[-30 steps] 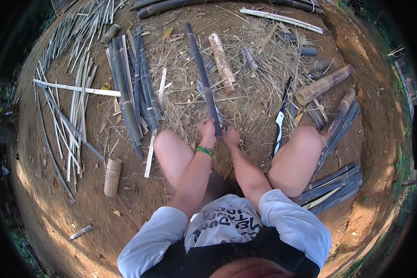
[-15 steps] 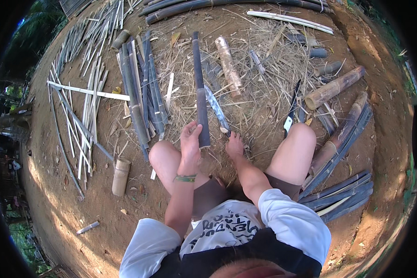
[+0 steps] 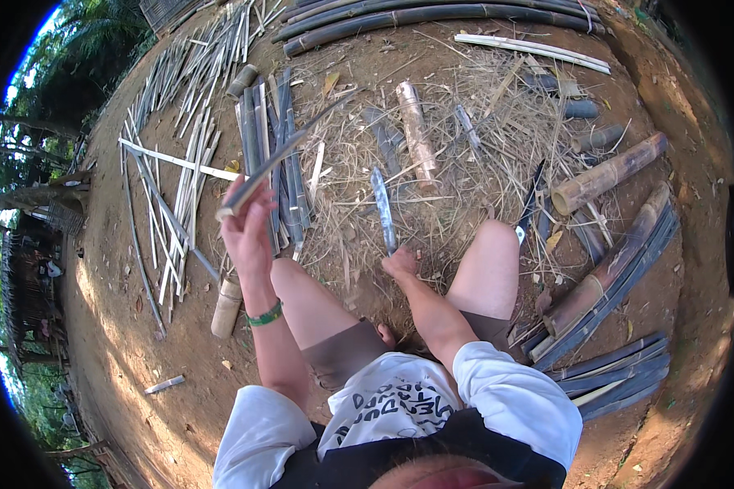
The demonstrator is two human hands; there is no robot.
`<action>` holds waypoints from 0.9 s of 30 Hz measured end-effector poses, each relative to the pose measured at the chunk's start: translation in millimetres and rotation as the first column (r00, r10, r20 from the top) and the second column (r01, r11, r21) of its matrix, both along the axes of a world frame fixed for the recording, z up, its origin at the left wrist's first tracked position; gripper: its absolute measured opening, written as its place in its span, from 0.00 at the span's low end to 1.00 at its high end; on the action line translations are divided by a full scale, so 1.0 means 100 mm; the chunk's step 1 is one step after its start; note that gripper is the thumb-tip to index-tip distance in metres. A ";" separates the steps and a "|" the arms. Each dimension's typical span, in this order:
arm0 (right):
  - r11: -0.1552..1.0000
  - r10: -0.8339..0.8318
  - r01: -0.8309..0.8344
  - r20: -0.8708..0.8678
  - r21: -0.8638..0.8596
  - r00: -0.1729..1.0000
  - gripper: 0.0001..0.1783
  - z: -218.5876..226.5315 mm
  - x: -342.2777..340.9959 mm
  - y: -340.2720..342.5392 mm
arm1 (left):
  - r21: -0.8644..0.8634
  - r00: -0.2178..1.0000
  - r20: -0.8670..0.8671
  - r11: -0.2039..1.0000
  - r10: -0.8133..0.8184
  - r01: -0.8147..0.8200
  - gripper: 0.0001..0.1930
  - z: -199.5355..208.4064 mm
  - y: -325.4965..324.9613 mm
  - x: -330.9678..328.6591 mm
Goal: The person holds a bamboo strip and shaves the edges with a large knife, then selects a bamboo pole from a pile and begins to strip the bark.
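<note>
My left hand [image 3: 249, 232] is raised at the left, its fingers closed round the near end of a dark split bamboo strip [image 3: 276, 160]. The strip slants up and to the right, its far end over the straw-covered ground. Between my knees my right hand [image 3: 400, 262] grips a large knife [image 3: 382, 202] by its handle, which the fingers mostly hide. The blade points away from me, its tip leaning slightly left. Blade and strip are apart. Beneath the strip lies a bundle of dark bamboo strips [image 3: 292, 175].
A pale bamboo piece [image 3: 416, 134] lies among shavings ahead. Another knife [image 3: 532, 204] rests by my right knee. Bamboo lengths [image 3: 612, 173] and a stack of dark strips [image 3: 616, 375] lie right; pale strips [image 3: 189, 212] spread left. Long poles [image 3: 440, 16] line the far side.
My left hand has lifted the bamboo strip up and left, turning it from upright in the picture to a slant. The knife in my right hand has swung slightly and stays low between my knees.
</note>
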State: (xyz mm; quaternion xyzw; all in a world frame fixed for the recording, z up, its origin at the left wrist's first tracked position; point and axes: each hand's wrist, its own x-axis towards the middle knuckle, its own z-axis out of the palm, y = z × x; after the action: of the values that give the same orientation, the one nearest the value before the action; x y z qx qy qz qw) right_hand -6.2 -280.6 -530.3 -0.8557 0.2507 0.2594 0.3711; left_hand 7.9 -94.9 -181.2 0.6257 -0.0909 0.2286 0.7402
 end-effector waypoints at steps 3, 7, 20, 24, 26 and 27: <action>0.981 -0.046 0.044 0.006 0.191 0.999 0.42 0.11 0.03 0.02 | 0.372 0.938 0.099 0.862 0.331 -0.344 0.14 0.34 -0.05 0.50; 0.971 0.015 -0.027 0.049 0.239 0.999 0.45 0.66 -0.03 -0.05 | 0.247 0.777 0.507 0.800 0.374 -0.546 0.12 0.90 -0.29 1.02; 0.909 -0.295 0.217 0.181 0.355 0.938 0.28 0.43 -0.09 -0.19 | 0.001 0.753 0.642 0.983 -0.141 0.182 0.11 2.14 -0.65 0.86; 0.915 -0.274 0.089 0.443 0.394 0.854 0.20 0.60 0.01 -0.22 | 0.009 0.772 0.615 0.981 -0.159 0.195 0.10 2.25 -0.85 0.65; 0.848 -0.322 0.003 0.511 0.530 0.797 0.17 0.96 -0.05 -0.21 | 0.072 0.783 0.599 0.985 -0.171 0.160 0.09 2.28 -0.89 0.54; 0.753 -0.378 -0.045 0.488 0.656 0.787 0.15 1.33 -0.11 -0.20 | 0.111 0.770 0.606 0.980 -0.198 0.165 0.08 2.25 -0.85 0.47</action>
State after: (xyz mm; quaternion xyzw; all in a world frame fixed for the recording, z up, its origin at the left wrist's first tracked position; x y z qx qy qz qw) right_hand -17.0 -300.6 -397.6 -0.6870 0.0982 0.0114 0.7199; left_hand 55.3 -179.4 44.2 0.5243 -0.3921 0.3444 0.6729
